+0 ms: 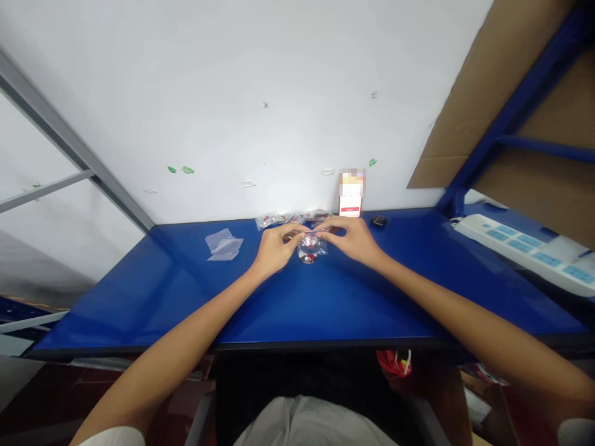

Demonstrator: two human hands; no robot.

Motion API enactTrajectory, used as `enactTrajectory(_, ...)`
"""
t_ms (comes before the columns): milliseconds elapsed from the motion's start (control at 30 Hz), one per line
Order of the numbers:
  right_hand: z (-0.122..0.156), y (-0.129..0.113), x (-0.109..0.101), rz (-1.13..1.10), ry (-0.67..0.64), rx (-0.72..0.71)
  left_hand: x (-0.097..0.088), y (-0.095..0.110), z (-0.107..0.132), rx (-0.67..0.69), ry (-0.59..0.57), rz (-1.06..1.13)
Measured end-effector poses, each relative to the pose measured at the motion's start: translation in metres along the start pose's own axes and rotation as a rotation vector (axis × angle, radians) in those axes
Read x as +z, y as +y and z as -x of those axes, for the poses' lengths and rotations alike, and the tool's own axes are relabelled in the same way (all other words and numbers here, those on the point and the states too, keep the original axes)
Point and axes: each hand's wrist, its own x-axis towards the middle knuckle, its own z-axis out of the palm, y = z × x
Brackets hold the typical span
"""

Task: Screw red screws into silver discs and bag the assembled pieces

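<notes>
Between my fingertips is a small clear plastic bag (321, 248) with a round, shiny silver-and-red piece in it. My left hand (276, 249) pinches the bag's upper edge from the left, thumb against fingers. From the right, my right hand (354, 238) pinches the same edge. Just below the bag, a round silver-and-red disc (307, 257) lies on the blue table (325, 310). Behind my hands, along the wall, are several bagged silver-and-red pieces (279, 219), partly hidden by my fingers. Flat clear bags (224, 245) lie to the left of my left hand.
A lit phone (350, 201) leans upright against the white wall. Beside it sits a small black object (379, 221). A white power strip (525, 251) lies at the right, by a blue metal frame (502, 118). Below the table hangs a red bag (394, 363).
</notes>
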Motion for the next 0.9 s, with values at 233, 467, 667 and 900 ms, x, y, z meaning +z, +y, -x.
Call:
enactTrajectory(233, 0.001, 0.010, 0.004, -0.218, 0.068, 0.113, -0.003, 0.001, -0.005, -0.131, 0.029, 0.166)
enactTrajectory(467, 0.001, 0.013, 0.011, -0.347, 0.078, 0.267, -0.004, -0.006, -0.007, -0.184, -0.001, 0.249)
enactTrajectory(667, -0.001, 0.026, 0.001, -0.247, 0.108, 0.289, -0.033, -0.038, -0.039, -0.286, 0.290, 0.119)
enactTrajectory(900, 0.001, 0.040, -0.008, -0.032, 0.043, 0.235, -0.037, -0.063, -0.087, -0.631, 0.382, 0.184)
